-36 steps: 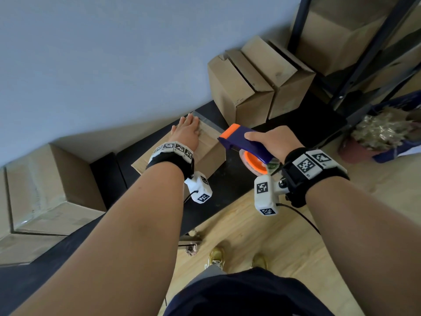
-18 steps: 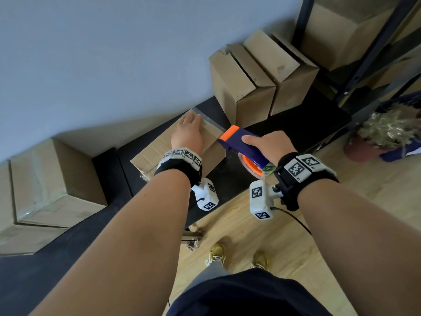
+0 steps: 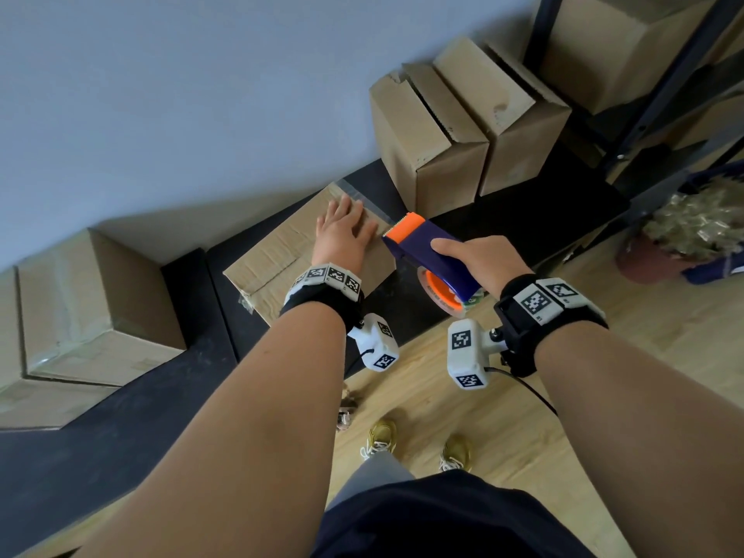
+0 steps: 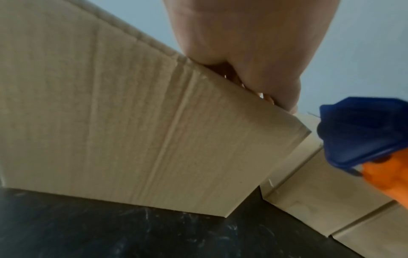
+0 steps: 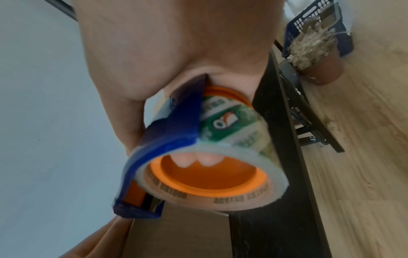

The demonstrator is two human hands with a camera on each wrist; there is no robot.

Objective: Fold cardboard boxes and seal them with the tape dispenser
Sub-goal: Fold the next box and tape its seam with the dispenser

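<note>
The cardboard box (image 3: 282,259) lies on the dark table (image 3: 523,219) by the wall, and could skid, since only the left hand (image 3: 342,235), flat with fingers straight, pins its top; the tape dispenser (image 3: 426,251), gripped by the right hand (image 3: 479,259) with fingers curled through the roll's core, sits at the box's right edge; the clear tape strip (image 3: 362,199) may wrinkle or tear crooked if pulled askew.

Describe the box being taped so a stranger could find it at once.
Start at the black bench along the grey wall. The box lies flat near its front edge. Unlike the upright boxes beside it, it has the left hand pressed on top and clear tape running to the tape dispenser.
</note>
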